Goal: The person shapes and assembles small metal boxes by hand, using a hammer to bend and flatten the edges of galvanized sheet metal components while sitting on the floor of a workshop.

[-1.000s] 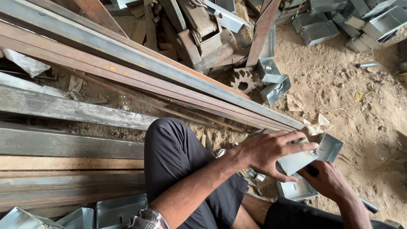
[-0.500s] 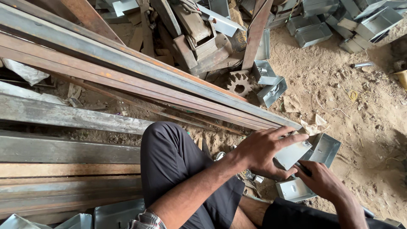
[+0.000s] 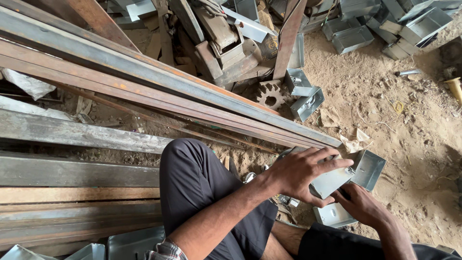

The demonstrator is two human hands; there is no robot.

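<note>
Partly hidden | metal box (image 3: 332,182) | left hand (image 3: 301,172) covers it | right hand (image 3: 358,206) beneath

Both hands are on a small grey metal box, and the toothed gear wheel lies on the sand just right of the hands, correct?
Not quite. The head view shows both hands, left and right, on the metal box, but the gear wheel lies farther up, beyond the long steel bars.
</note>
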